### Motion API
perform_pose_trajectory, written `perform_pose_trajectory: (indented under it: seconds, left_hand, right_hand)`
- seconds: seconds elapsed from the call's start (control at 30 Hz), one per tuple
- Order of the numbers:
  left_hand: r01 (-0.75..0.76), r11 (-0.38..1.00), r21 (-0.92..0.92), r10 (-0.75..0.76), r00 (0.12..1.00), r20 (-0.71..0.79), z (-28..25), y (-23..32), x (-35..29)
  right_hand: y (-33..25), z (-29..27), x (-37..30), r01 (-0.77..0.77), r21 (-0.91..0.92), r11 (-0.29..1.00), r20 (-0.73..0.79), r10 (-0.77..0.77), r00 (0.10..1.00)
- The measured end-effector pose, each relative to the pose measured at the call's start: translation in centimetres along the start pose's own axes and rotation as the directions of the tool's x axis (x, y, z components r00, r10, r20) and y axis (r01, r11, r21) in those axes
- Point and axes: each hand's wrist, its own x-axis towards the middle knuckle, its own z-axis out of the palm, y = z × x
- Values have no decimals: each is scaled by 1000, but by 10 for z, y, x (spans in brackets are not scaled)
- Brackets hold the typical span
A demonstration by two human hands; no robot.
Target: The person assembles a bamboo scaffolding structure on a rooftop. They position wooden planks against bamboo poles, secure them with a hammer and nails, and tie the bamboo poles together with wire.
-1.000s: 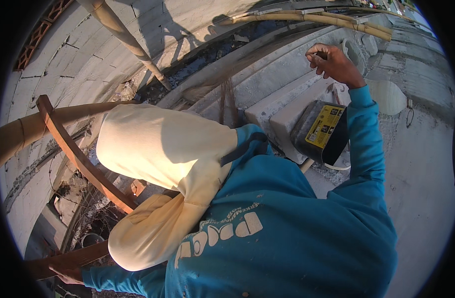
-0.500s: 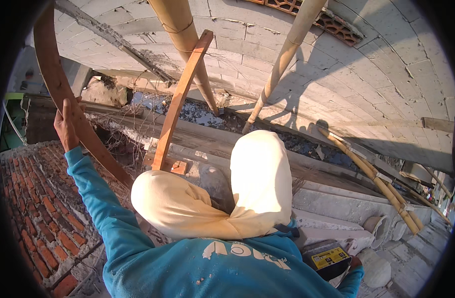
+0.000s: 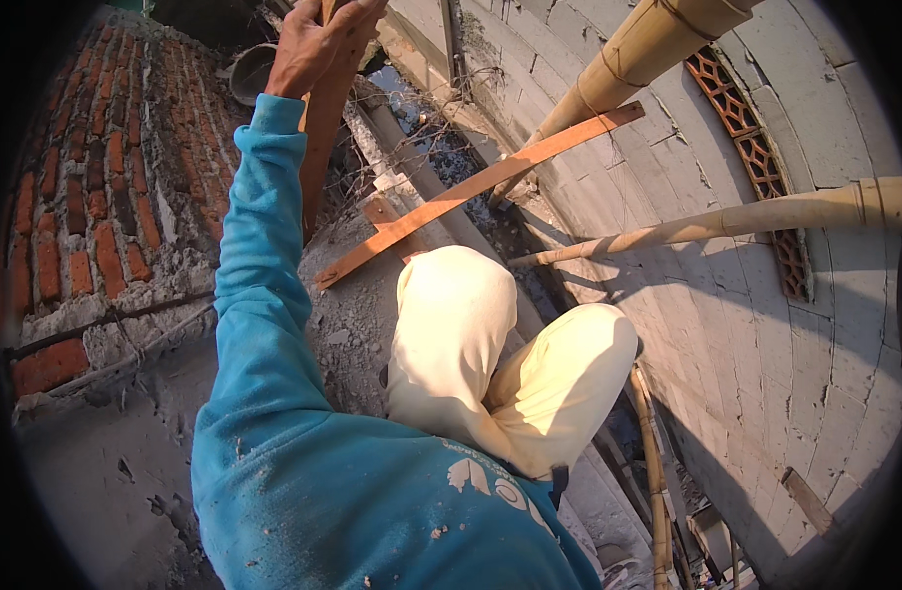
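The left hand (image 3: 311,51) is clamped on the brown board (image 3: 331,118); firm grip is advisable; right hand, I cannot tell

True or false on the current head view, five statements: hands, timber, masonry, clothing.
1. The left hand holds the upper part of a wooden board: left hand, wooden board. True.
2. The right hand holds a bamboo pole. False: the right hand is out of view.
3. Red brickwork lies at the picture's right. False: it is at the left.
4. A terracotta lattice is set in the grey block wall. True.
5. The trousers are black. False: they are cream.
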Motion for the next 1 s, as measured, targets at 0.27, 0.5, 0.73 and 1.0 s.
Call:
perform_pose_trajectory:
  seconds: [0.27, 0.5, 0.73, 1.0]
  left_hand:
    - [42, 988, 150, -45, 999, 17, -10, 11, 1]
    - [224, 974, 35, -227, 965, 133, -31, 19, 9]
    - [322, 912, 253, -350, 933, 77, -37, 25, 6]
    - [420, 809, 412, -489, 869, 75, -52, 81, 1]
  right_hand:
    - [-56, -106, 54, 393, 238, 888, -464, -251, 849]
    - [-257, -309, -75, 541, 609, 580, -164, -575, 801]
    - [-384, -548, -192, 214, 948, -236, -318, -761, 566]
    - [-513, -854, -227, 268, 595, -758, -795, -505, 336]
